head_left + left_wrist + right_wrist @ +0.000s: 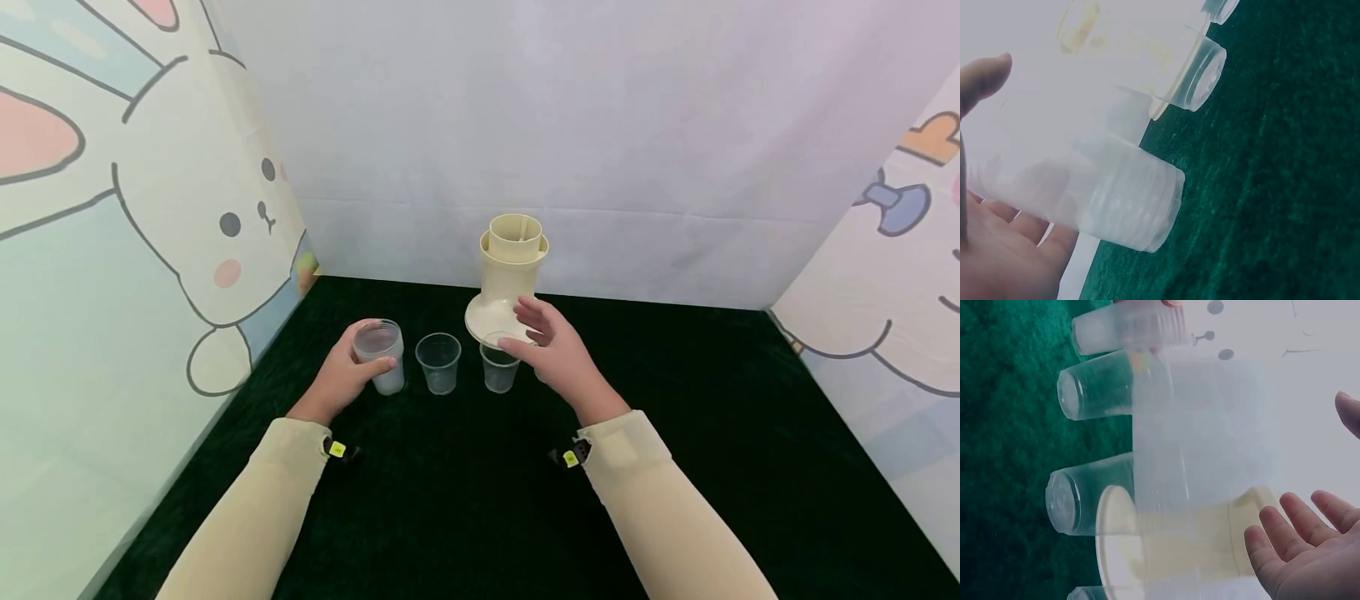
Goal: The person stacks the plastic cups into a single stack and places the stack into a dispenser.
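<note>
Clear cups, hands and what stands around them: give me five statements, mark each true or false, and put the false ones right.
1. The left hand holds a stack of clear cups. True.
2. The right hand holds a stack of clear cups too. False: it holds nothing, its fingers extended.
3. The cream container stands farther from the person than the stack. True.
4. The single clear cup nearest the stack lies on its side. False: it stands upright.
5. The tabletop is bright red. False: it is dark green.
</note>
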Available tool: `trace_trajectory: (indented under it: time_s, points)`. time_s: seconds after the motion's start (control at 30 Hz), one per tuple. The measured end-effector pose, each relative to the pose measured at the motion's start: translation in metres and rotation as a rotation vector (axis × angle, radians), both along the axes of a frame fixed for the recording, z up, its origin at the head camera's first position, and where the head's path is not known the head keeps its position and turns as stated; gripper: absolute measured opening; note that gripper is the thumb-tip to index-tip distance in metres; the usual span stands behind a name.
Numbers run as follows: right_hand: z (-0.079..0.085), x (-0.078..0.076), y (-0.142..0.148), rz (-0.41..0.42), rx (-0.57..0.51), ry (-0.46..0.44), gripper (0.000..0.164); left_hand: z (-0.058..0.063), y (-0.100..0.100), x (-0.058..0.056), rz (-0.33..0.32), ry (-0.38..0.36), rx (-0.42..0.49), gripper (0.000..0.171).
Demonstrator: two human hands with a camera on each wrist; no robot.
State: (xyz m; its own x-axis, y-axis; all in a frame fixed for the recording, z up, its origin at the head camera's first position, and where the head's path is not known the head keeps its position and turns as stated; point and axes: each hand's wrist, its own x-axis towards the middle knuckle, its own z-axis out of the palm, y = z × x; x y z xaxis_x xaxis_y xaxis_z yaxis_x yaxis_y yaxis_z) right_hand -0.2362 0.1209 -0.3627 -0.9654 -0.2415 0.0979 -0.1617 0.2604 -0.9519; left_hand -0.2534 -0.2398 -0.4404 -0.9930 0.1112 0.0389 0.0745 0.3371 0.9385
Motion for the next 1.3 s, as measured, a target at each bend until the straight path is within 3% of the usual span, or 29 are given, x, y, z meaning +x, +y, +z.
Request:
trace_trajectory:
  time_s: [0.73, 0.97, 1.3]
  points:
    - [-0.008, 0.010, 0.042, -0.097, -0.104, 0.049, 0.078, 0.000, 0.001, 0.002, 0.001, 0.031, 0.000, 0.080]
    - [-0.019, 0.006, 0.055, -0.124, -0.155, 0.056, 0.073, 0.002, 0.003, 0.002, 0.009, 0.019, -0.020, 0.082]
    - [-0.029, -0.011, 0.068, -0.186, -0.099, 0.034, 0.075, 0.002, 0.003, 0.001, 0.005, 0.018, -0.009, 0.082]
